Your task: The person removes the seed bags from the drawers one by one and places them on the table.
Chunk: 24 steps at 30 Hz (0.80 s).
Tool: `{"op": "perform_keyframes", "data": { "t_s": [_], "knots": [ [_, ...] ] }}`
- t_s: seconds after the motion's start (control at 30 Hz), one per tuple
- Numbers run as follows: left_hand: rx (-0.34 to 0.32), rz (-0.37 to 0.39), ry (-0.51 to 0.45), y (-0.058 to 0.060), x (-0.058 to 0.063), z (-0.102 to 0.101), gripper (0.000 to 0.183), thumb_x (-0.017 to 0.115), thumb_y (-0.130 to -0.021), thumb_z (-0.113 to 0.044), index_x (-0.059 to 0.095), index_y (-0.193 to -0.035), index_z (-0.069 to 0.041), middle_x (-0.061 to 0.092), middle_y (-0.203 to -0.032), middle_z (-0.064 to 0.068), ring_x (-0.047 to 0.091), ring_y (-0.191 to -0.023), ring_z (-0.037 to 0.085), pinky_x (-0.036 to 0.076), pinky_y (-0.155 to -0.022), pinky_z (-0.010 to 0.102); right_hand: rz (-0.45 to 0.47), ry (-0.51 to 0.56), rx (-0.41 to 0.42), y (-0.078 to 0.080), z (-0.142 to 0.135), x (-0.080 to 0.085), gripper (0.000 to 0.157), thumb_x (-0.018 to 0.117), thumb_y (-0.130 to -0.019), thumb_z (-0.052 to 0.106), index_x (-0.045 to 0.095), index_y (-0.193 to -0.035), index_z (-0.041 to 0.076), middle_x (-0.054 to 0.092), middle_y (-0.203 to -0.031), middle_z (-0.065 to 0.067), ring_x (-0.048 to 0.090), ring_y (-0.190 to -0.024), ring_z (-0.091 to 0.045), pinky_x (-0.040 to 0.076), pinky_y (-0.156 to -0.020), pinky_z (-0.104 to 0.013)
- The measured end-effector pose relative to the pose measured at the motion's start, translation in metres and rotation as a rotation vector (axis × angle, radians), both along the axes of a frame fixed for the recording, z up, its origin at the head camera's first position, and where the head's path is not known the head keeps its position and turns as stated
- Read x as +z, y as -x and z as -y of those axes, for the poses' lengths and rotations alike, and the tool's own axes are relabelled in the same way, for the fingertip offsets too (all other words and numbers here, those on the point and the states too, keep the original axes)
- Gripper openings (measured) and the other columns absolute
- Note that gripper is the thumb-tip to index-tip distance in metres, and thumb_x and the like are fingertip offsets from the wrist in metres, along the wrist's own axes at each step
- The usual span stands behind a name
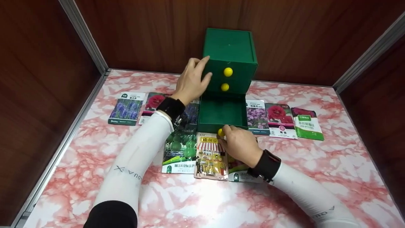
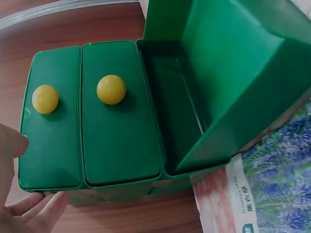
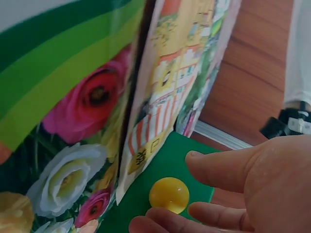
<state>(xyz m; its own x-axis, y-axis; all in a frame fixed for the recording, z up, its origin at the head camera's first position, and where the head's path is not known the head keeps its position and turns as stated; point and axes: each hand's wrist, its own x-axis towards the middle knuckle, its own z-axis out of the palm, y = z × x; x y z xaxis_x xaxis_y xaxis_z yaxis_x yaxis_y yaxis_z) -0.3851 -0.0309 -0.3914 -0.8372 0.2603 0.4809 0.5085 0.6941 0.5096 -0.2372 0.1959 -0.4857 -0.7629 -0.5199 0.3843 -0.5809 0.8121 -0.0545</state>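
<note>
A green drawer cabinet (image 1: 229, 46) stands against the back wall with yellow round knobs on its drawers. Its bottom drawer (image 1: 223, 110) is pulled out and its inside shows bare; the two upper drawers are closed. My left hand (image 1: 192, 80) rests at the cabinet's left side, fingers mostly straight along the side edge and thumb by the front. At the bottom drawer's front, my right hand (image 1: 240, 144) has thumb and fingers around its yellow knob (image 3: 169, 195). Just before this drawer lies a seed packet (image 1: 211, 158) with a striped awning picture.
A green vegetable seed packet (image 1: 179, 155) and a flower packet (image 1: 237, 176) flank it. Flower seed packets lie at the left (image 1: 126, 109) and right (image 1: 281, 122) of the cabinet. Wood-look panels (image 1: 152, 34) enclose the pink-marbled table (image 1: 82, 152).
</note>
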Motion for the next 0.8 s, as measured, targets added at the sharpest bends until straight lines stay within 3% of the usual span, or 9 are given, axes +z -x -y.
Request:
{"op": "perform_keyframes", "data": {
  "t_s": [0.23, 0.5, 0.8],
  "knots": [
    [0.022, 0.042, 0.028, 0.011, 0.008, 0.001, 0.057, 0.06, -0.117, -0.034, 0.048, -0.17, -0.018, 0.055, -0.145, 0.015, 0.063, -0.115, 0.029, 0.055, -0.095, 0.04, -0.078, -0.06, 0.024, 0.005, 0.006, -0.005, 0.033, 0.089, -0.098, 0.023, 0.067, -0.106, 0.001, 0.07, -0.082, -0.014, 0.069, -0.065, -0.034, 0.057, -0.052, -0.052],
    [0.017, 0.046, 0.031, 0.018, 0.009, 0.002, 0.051, 0.057, -0.118, -0.035, 0.054, -0.167, -0.02, 0.06, -0.141, 0.014, 0.066, -0.108, 0.028, 0.056, -0.094, 0.041, -0.128, -0.115, 0.011, 0.009, 0.009, -0.006, 0.021, 0.082, -0.102, 0.016, 0.066, -0.098, 0.003, 0.069, -0.079, -0.016, 0.068, -0.063, -0.035, 0.056, -0.051, -0.052],
    [0.046, 0.047, 0.132, 0.023, 0.022, 0.0, 0.043, 0.054, -0.12, -0.035, 0.062, -0.16, -0.02, 0.068, -0.131, 0.014, 0.067, -0.106, 0.03, 0.057, -0.093, 0.044, -0.156, -0.119, 0.027, 0.014, 0.007, -0.004, 0.013, 0.077, -0.101, 0.01, 0.067, -0.096, 0.003, 0.067, -0.073, -0.014, 0.067, -0.059, -0.033, 0.053, -0.047, -0.052]
  ]
}}
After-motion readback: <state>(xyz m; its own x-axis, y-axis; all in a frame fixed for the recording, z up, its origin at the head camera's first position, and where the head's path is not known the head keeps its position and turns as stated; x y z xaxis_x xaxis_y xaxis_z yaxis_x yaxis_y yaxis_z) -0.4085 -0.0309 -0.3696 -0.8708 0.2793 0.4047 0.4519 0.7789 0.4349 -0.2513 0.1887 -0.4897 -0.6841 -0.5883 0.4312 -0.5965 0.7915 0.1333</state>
